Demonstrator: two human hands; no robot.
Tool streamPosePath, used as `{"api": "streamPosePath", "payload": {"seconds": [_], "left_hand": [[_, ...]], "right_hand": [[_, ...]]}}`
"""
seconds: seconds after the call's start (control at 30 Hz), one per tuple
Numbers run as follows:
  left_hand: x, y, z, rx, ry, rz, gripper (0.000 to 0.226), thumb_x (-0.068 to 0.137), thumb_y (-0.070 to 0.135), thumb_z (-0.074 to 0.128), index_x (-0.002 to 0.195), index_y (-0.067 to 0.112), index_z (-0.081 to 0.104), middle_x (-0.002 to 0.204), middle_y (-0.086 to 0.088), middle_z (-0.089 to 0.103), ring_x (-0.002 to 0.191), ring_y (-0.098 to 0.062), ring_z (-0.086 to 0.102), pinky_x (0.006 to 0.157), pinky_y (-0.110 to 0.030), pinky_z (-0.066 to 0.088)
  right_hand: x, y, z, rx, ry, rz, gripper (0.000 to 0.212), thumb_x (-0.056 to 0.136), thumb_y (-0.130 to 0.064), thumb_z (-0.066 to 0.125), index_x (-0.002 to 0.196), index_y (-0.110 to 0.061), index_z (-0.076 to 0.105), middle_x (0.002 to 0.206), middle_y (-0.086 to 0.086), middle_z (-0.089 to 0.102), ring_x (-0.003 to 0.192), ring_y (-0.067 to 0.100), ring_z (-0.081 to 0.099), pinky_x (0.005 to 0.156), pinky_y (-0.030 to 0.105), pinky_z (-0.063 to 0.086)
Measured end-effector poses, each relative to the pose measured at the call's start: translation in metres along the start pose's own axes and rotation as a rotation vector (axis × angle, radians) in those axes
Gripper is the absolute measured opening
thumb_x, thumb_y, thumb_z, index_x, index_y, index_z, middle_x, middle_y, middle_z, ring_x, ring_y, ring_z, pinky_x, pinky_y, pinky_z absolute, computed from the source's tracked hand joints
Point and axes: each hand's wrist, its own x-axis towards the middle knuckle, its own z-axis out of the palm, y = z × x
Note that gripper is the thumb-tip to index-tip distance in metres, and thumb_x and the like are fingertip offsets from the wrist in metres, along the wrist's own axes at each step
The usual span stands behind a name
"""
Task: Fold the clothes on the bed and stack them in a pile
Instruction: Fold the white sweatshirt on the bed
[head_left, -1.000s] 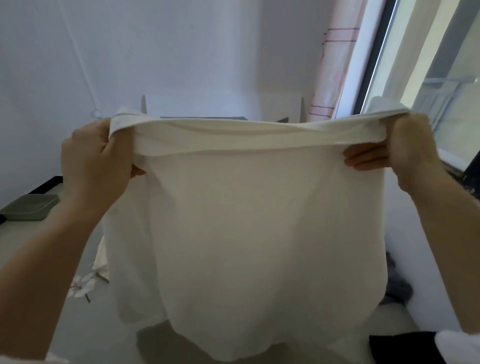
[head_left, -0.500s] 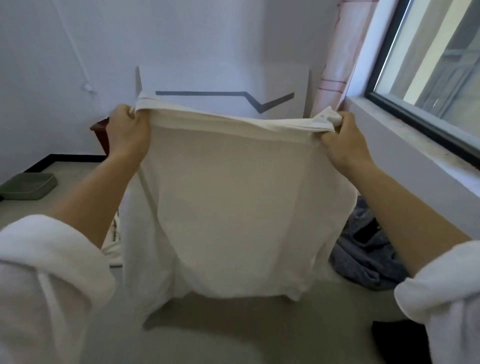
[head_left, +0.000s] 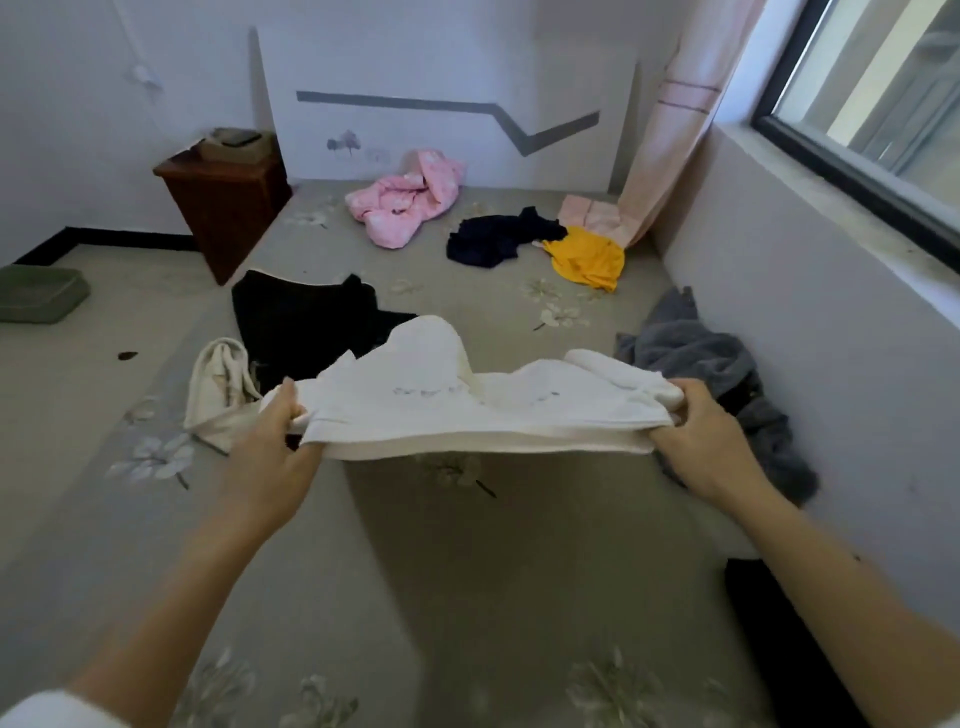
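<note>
I hold a white garment (head_left: 457, 400) stretched low and nearly flat over the grey flowered bed (head_left: 467, 571). My left hand (head_left: 270, 441) grips its left edge and my right hand (head_left: 711, 441) grips its right edge. Its far part billows upward. Loose clothes lie around it: a black piece (head_left: 306, 322) and a cream piece (head_left: 218, 389) to the left, a grey piece (head_left: 717, 374) by the right wall, and a pink piece (head_left: 405, 197), a dark navy piece (head_left: 498, 239) and a yellow piece (head_left: 589, 260) near the headboard.
A brown nightstand (head_left: 223, 202) stands left of the bed head. A green tray (head_left: 39, 293) sits on the floor at far left. The wall and window sill (head_left: 831, 208) run along the right side. Something black (head_left: 769, 623) lies at the near right.
The white garment has come down from hanging upright in front of me to lying nearly flat above the bed. My view has tipped downward, revealing the clothes on the bed.
</note>
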Motion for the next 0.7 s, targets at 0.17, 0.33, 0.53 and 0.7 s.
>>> {"api": "streamPosePath", "payload": {"seconds": [0.17, 0.33, 0.53, 0.7], "left_hand": [[-0.053, -0.078, 0.042, 0.083, -0.392, -0.232, 0.032, 0.091, 0.037, 0.058, 0.072, 0.017, 0.041, 0.071, 0.001, 0.048, 0.07, -0.022, 0.049, 0.06, -0.034, 0.035], [-0.097, -0.13, 0.076, 0.347, -0.792, -0.408, 0.04, 0.095, 0.046, 0.048, 0.072, 0.014, 0.051, 0.074, -0.003, 0.055, 0.069, -0.017, 0.05, 0.057, -0.027, 0.034], [-0.144, -0.165, 0.114, 0.619, -1.163, -0.502, 0.046, 0.095, 0.039, 0.04, 0.126, 0.007, 0.053, 0.133, -0.012, 0.054, 0.113, -0.024, 0.054, 0.085, -0.027, 0.04], [-0.172, -0.178, 0.149, 0.779, -1.444, -0.47, 0.047, 0.093, 0.032, 0.04, 0.131, 0.006, 0.049, 0.137, -0.014, 0.05, 0.123, -0.027, 0.049, 0.103, -0.036, 0.037]], "right_hand": [[-0.052, 0.051, 0.076, -0.178, -0.359, 0.285, 0.057, 0.088, -0.043, 0.058, 0.132, -0.014, 0.04, 0.123, 0.01, 0.055, 0.092, 0.024, 0.054, 0.068, 0.032, 0.04], [-0.105, 0.091, 0.141, -0.263, -0.628, 0.461, 0.067, 0.089, -0.044, 0.059, 0.138, -0.009, 0.031, 0.134, 0.015, 0.05, 0.11, 0.031, 0.054, 0.075, 0.03, 0.042], [-0.175, 0.134, 0.189, -0.399, -0.807, 0.545, 0.067, 0.086, -0.049, 0.06, 0.136, -0.014, 0.032, 0.13, 0.013, 0.055, 0.11, 0.028, 0.057, 0.088, 0.035, 0.05], [-0.215, 0.165, 0.214, -0.656, -0.888, 0.467, 0.059, 0.09, -0.053, 0.051, 0.132, -0.014, 0.035, 0.128, 0.012, 0.056, 0.114, 0.029, 0.057, 0.092, 0.035, 0.047]]}}
